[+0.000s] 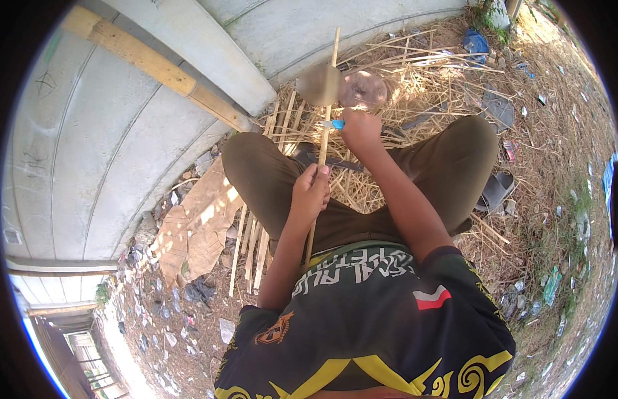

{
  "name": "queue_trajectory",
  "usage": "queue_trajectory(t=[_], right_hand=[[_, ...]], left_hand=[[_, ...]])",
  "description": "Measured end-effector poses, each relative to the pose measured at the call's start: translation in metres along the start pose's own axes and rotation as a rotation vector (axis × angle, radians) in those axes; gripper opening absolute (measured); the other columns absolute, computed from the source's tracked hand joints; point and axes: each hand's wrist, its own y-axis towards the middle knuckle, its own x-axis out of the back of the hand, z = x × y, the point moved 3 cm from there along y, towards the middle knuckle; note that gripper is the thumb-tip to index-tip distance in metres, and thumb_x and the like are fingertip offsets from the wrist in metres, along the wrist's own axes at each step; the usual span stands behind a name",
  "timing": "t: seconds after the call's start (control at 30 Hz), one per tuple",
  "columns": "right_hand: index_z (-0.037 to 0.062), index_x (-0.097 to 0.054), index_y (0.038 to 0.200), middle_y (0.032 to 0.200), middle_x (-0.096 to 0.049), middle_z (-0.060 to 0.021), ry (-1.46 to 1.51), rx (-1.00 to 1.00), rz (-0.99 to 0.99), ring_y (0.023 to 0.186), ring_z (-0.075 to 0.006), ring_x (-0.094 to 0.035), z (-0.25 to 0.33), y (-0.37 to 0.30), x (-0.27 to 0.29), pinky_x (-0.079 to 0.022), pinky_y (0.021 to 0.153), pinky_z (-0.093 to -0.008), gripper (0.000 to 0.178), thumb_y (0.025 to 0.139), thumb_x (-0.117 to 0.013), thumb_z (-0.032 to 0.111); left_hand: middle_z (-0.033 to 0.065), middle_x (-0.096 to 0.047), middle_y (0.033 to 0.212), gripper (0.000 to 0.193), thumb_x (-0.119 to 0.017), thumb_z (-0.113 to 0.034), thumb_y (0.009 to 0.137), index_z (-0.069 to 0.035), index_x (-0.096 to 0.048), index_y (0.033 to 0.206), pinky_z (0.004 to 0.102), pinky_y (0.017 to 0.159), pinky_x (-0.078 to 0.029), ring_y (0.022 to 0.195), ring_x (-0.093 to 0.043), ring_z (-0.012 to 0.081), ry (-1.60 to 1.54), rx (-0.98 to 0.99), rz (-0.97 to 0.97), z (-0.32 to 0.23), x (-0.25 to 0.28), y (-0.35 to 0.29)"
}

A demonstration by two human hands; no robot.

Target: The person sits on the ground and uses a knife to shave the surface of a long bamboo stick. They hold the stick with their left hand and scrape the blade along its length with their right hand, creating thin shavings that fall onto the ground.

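My left hand (312,191) is closed round a long, thin bamboo strip (323,151), which stands nearly upright in the picture between my knees. In my right hand (361,131) is a small knife with a blue handle (337,124), mostly hidden by the fingers. Its short blade lies against the strip, above my left hand. The strip's far end rises past two round, blurred brownish shapes (365,90) that I cannot make out. Its lower end runs down to my shirt.
Thin shavings (415,86) are heaped beyond my legs, by a pale panel wall (123,133). Several cut strips (259,256) and a flattened brown cardboard piece (192,226) lie at left. A dark sandal (496,191) is by my right knee. Litter covers the ground.
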Motion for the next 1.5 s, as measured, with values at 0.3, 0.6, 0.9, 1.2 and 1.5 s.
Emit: queue_trajectory(t=[0.3,0.6,0.9,1.2,1.5], right_hand=[[0.0096,-0.058,0.077,0.067,-0.065,-0.0100,0.027,0.118,-0.163,0.059,-0.0311,-0.067,-0.003,0.002,0.001,-0.051,0.052,-0.0424,0.005,0.080,-0.061,0.013],[0.0098,-0.071,0.095,0.075,-0.070,-0.0150,-0.007,-0.385,-0.095,0.070,-0.0341,-0.070,-0.065,0.038,0.035,-0.055,0.061,-0.0454,0.017,0.087,-0.064,0.022],[0.0141,-0.071,0.092,0.073,-0.068,-0.0123,0.031,-0.211,0.000,0.071,-0.0334,-0.070,-0.042,0.022,0.013,-0.054,0.063,-0.0463,0.014,0.081,-0.069,0.022],[0.0138,-0.072,0.090,0.076,-0.070,-0.0126,0.097,-0.295,0.006,0.072,-0.0356,-0.069,-0.047,0.027,0.024,-0.053,0.063,-0.0478,0.012,0.081,-0.069,0.020],[0.0100,-0.074,0.093,0.081,-0.072,-0.0155,0.043,-0.584,-0.084,0.076,-0.0362,-0.071,-0.083,0.039,0.043,-0.055,0.066,-0.0478,0.023,0.086,-0.067,0.030]], left_hand=[[-0.0062,-0.028,0.057,0.026,-0.050,-0.030,0.106,-0.011,-0.046,0.089,0.0191,0.037,-0.021,0.043,-0.027,0.0027,-0.114,0.017,0.074,-0.004,-0.008,-0.007],[-0.0053,-0.027,0.056,0.024,-0.048,-0.029,0.107,-0.010,-0.047,0.091,0.0195,0.036,-0.020,0.042,-0.026,0.0030,-0.113,0.155,0.188,0.014,-0.035,-0.030],[-0.0051,-0.027,0.056,0.026,-0.048,-0.030,0.107,-0.010,-0.046,0.091,0.0197,0.035,-0.019,0.041,-0.024,0.0029,-0.027,0.101,0.122,0.005,-0.023,-0.025],[-0.0044,-0.026,0.056,0.025,-0.045,-0.028,0.107,-0.009,-0.044,0.091,0.0216,0.035,-0.017,0.041,-0.024,0.0037,0.035,0.190,0.148,-0.001,-0.014,-0.058],[-0.0071,-0.035,0.062,0.027,-0.047,-0.028,0.107,-0.009,-0.048,0.088,0.0205,0.049,-0.025,0.055,-0.033,0.0015,0.400,0.184,0.162,0.007,0.004,-0.115]])
